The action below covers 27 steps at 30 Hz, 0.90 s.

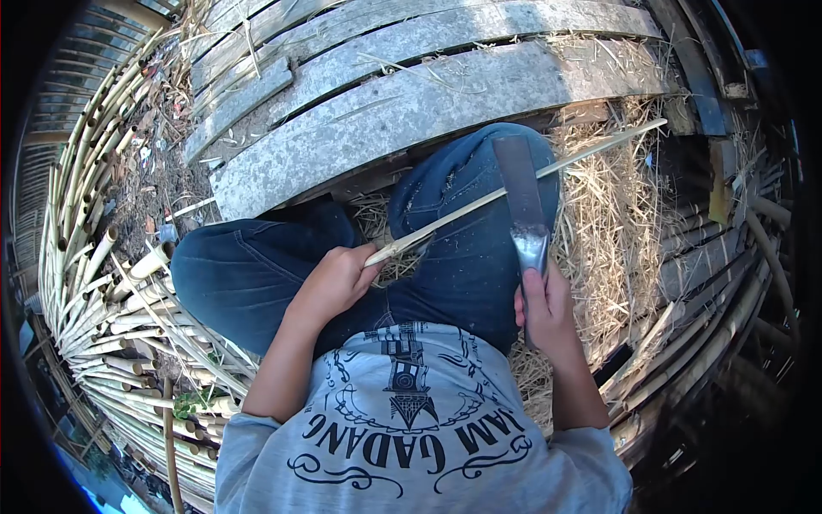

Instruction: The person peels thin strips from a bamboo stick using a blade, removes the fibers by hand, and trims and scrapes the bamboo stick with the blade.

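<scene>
My left hand (345, 276) is closed around the near end of a long, thin bamboo strip (479, 204). The strip slants up and to the right across my thigh, and its far end lies over the shavings near the planks. My right hand (546, 310) grips the handle of a machete-like tool with a broad, dark blade (519, 182) and a shiny metal collar. The blade points away from me and crosses the strip over my right thigh.
Weathered wooden planks (411, 107) lie in front of my crossed legs. Pale shavings (604, 214) are heaped at the right. Many bamboo poles (128, 351) are stacked along the left, and more poles and boards lie at the far right.
</scene>
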### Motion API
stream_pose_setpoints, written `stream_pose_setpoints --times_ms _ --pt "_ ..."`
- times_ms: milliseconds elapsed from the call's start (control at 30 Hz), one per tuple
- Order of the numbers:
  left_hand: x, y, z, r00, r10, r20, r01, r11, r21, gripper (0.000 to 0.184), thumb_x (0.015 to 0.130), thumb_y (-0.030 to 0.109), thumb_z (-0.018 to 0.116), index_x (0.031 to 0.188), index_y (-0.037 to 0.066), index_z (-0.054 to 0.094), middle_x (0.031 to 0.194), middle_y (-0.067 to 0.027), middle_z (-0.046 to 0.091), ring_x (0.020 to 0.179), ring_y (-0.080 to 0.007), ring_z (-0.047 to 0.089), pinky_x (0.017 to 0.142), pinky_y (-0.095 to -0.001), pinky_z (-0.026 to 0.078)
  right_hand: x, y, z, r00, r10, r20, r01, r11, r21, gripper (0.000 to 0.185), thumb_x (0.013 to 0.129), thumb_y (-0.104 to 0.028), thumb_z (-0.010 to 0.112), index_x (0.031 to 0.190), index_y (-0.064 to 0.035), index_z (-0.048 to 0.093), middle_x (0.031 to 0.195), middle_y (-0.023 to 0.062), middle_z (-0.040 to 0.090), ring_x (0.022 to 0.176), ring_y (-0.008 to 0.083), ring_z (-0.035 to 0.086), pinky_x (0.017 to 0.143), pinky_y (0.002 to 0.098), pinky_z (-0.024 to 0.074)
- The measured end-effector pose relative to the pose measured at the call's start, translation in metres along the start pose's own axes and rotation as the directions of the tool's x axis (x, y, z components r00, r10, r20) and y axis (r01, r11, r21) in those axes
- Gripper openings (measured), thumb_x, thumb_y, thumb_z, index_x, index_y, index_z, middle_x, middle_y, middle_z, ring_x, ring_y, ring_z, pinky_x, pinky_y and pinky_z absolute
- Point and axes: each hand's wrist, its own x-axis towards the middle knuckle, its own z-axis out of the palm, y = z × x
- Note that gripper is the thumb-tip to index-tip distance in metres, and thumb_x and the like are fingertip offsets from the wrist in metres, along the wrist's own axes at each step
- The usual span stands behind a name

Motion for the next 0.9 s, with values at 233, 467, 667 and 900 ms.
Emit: stream_pose_setpoints --times_ms 233,467,667,900 --pt "0.001 -0.001 0.004 0.999 0.022 -0.044 -0.021 1.0 0.02 0.017 0.09 0.01 0.057 0.081 -0.004 0.055 0.065 -0.0241 0.054 0.062 -0.0434 0.054 0.054 -0.0438 0.041 0.013 -0.008 -0.017 0.965 -0.03 -0.26 0.058 0.993 0.101 0.03 0.101 -0.028 0.041 0.1 0.0003 0.052 0.059 0.0011 0.049 0.045 0.0057 0.046 0.042 0.0199 0.0369" --pt "0.002 -0.001 0.005 1.0 0.001 -0.028 -0.001 1.0 -0.013 0.013 0.087 0.007 0.057 0.082 -0.004 0.054 0.066 -0.0243 0.054 0.065 -0.0443 0.055 0.056 -0.0445 0.041 0.01 -0.003 -0.014 0.965 -0.212 -0.152 0.161 0.944 -0.289 0.022 0.097 -0.021 0.05 0.099 0.0014 0.052 0.055 0.0046 0.05 0.049 0.0112 0.052 0.047 0.0276 0.04" --pt "0.003 -0.001 0.002 1.0 0.013 -0.016 -0.012 1.0 0.024 0.011 0.086 0.006 0.056 0.08 -0.003 0.054 0.067 -0.0236 0.056 0.066 -0.0434 0.056 0.058 -0.0458 0.043 0.002 0.014 0.01 0.988 -0.142 0.057 0.152 0.954 -0.258 0.022 0.096 -0.021 0.051 0.096 0.0008 0.052 0.055 0.0034 0.051 0.048 0.0092 0.053 0.044 0.0256 0.0383" --pt "0.001 -0.003 0.003 1.0 0.013 -0.011 -0.012 1.0 0.023 0.011 0.086 0.006 0.056 0.08 -0.003 0.054 0.068 -0.024 0.057 0.066 -0.0434 0.057 0.058 -0.0458 0.043 0.003 0.004 0.005 0.982 -0.015 -0.19 0.026 0.998 0.056 0.026 0.097 -0.024 0.048 0.101 0.002 0.051 0.057 0.0018 0.052 0.048 0.0072 0.052 0.045 0.0217 0.0393"
